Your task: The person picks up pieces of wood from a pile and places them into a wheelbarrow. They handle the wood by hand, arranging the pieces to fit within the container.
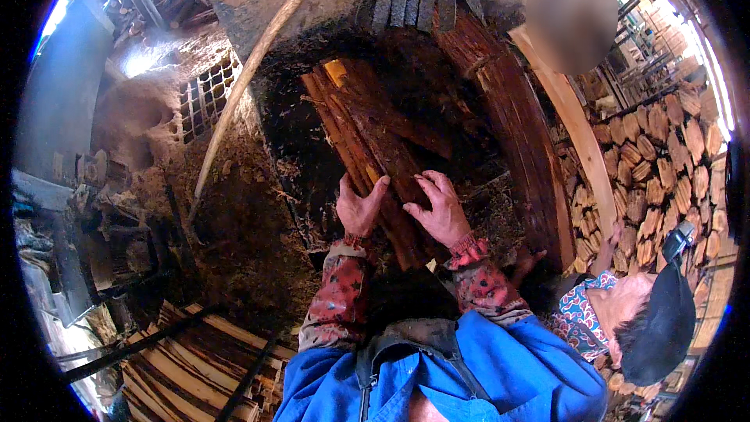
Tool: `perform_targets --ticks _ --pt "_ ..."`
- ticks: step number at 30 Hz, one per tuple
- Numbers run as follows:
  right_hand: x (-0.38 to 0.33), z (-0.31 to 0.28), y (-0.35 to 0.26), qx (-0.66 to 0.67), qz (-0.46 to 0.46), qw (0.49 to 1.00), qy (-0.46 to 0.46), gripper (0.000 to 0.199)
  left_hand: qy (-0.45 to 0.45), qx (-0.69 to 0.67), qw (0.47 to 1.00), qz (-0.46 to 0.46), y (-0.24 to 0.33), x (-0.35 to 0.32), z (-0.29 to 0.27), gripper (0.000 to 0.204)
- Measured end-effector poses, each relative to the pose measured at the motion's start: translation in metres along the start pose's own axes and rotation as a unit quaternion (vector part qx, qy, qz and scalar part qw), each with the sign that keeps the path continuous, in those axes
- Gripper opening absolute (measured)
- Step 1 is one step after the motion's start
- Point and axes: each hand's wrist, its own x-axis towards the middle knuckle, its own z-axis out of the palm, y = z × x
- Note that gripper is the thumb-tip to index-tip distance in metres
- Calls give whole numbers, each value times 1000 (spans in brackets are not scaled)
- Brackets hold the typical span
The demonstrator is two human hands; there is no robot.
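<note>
Dark reddish-brown wood slabs (363, 129) lie lengthwise in front of me in a dark pit-like space, with a yellow-orange patch at the far end. My left hand (362, 205) grips their left side near the close end, its thumb on top. At their right side, my right hand (442, 209) closes on the edge with curled fingers; the fingertips are partly hidden. Both hands are about level and a little apart. Red patterned sleeve covers, dirty in places, wrap my forearms.
Longer dark slabs (523, 141) lean at right, beside a pale plank (578, 125). A co-worker in a black cap (660, 328) is close on my right. Split logs (652, 164) are stacked beyond. A bent pole (242, 86) slants at left; boards (187, 367) lie lower left.
</note>
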Motion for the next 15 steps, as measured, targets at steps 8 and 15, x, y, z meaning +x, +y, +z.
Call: perform_targets --ticks 8,15 --pt "3 -7 2 1 1 1000 -8 55 -10 -75 997 -6 -1 -2 8 72" --pt "21 -22 -2 43 -38 997 43 39 -1 -45 999 -10 5 -1 -2 73"
